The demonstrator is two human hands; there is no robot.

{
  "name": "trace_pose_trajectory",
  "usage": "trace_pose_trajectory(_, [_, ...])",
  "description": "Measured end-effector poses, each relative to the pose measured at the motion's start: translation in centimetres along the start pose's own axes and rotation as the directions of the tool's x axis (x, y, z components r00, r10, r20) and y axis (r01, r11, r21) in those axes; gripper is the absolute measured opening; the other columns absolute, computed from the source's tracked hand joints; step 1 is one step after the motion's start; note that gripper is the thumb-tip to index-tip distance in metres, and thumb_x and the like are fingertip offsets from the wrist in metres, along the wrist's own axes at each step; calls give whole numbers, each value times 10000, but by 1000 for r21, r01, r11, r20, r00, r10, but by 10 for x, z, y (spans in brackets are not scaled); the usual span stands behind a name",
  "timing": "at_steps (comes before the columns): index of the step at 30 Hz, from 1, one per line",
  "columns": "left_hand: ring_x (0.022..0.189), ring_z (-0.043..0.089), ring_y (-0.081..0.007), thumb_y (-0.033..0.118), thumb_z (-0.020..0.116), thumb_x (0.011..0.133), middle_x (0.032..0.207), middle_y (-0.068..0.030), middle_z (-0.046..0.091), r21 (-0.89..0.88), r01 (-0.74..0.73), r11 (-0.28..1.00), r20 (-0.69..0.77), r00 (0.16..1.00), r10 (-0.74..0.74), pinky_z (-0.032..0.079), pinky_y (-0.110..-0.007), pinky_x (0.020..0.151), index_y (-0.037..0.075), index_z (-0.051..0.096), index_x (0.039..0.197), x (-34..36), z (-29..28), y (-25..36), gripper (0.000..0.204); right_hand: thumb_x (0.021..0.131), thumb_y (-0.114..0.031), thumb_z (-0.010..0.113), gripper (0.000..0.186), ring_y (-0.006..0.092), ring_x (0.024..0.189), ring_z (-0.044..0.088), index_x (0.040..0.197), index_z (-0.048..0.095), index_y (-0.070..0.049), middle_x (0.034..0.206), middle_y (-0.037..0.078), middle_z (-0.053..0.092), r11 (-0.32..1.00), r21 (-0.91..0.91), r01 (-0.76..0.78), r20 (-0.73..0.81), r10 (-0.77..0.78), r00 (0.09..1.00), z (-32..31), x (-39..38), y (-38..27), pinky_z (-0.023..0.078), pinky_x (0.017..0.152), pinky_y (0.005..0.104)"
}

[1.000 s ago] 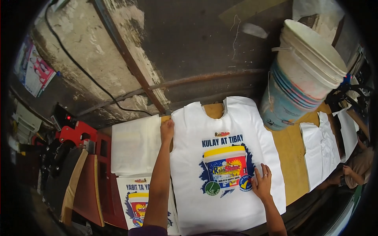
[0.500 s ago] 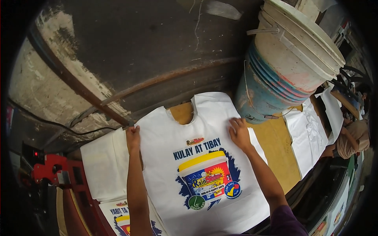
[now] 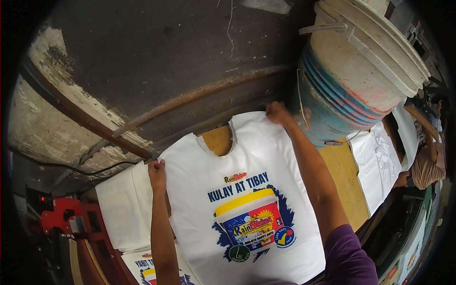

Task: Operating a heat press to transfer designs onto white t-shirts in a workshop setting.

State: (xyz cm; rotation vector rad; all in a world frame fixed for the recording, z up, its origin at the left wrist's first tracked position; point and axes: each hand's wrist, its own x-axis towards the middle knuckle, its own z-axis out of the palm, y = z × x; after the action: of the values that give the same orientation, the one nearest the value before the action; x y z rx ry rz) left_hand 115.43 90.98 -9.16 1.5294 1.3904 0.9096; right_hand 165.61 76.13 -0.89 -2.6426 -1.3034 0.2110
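Note:
A white printed shirt piece [image 3: 194, 190] lies spread out in front of me, its cut-out neckline pointing away. A colourful paint-bucket picture with dark blue splashes is printed on its middle. My left hand [image 3: 157, 173] is closed on the fabric edge at the left shoulder. At the far right shoulder corner, my right hand [image 3: 278, 114] is closed on the cloth, its fingertips partly hidden. Through the neckline shows the yellow-brown board [image 3: 216, 141] beneath.
Stacked, paint-stained buckets [image 3: 351, 71] stand at the far right. White cloth pieces [image 3: 126, 204] lie at the left, beside a red machine [image 3: 59, 213]. More white cloth [image 3: 375, 161] lies on the right. A rusty metal bar [image 3: 190, 97] crosses the dark wall; a person [image 3: 425, 164] sits at far right.
My right hand has moved away from me, from the shirt's right side up to its far shoulder corner, and has closed there. My left hand stays at the left shoulder.

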Motion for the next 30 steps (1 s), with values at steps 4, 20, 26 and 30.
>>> trace_pose_trajectory(4, [762, 448, -130, 212, 655, 908, 814, -10, 483, 81, 14, 997, -69, 998, -8, 414, -271, 746, 19, 535, 904, -3, -48, -2, 228, 787, -41, 581, 123, 374, 898, 656, 892, 638, -14, 891, 223, 667, 940, 311, 143, 48, -166, 985, -11, -14, -56, 521, 756, 438])
trace_pose_trajectory(20, [1397, 293, -329, 279, 571, 911, 1504, -154, 338, 667, -620, 414, 440, 776, 453, 229, -460, 1136, 73, 421, 1409, -71, -2, 79, 560, 963, -458, 387, 564, 295, 1387, 325, 1422, 443, -135, 1469, 121, 418, 891, -203, 407, -163, -440, 883, 26, -97, -70, 236, 1135, 462])
trace_pose_trajectory(26, [1445, 186, -345, 409, 545, 911, 1556, -176, 236, 786, -509, 351, 331, 826, 455, 118, -498, 1166, 42, 356, 1454, -81, 5, 66, 682, 953, -544, 356, 617, 366, 1435, 210, 1477, 363, -219, 1554, 118, 278, 941, -203, 273, -204, -313, 928, 36, -123, -92, 134, 1143, 580])
trace_pose_trajectory(30, [1455, 147, -357, 504, 525, 891, 1564, -210, 184, 739, -505, 446, 419, 863, 283, 92, -517, 1168, -38, 318, 1450, -182, 5, 68, 806, 918, -556, 449, 647, 365, 1431, 225, 1454, 406, -197, 1544, 144, 285, 836, -164, 523, -139, -545, 827, 45, -233, -102, 138, 1142, 581])
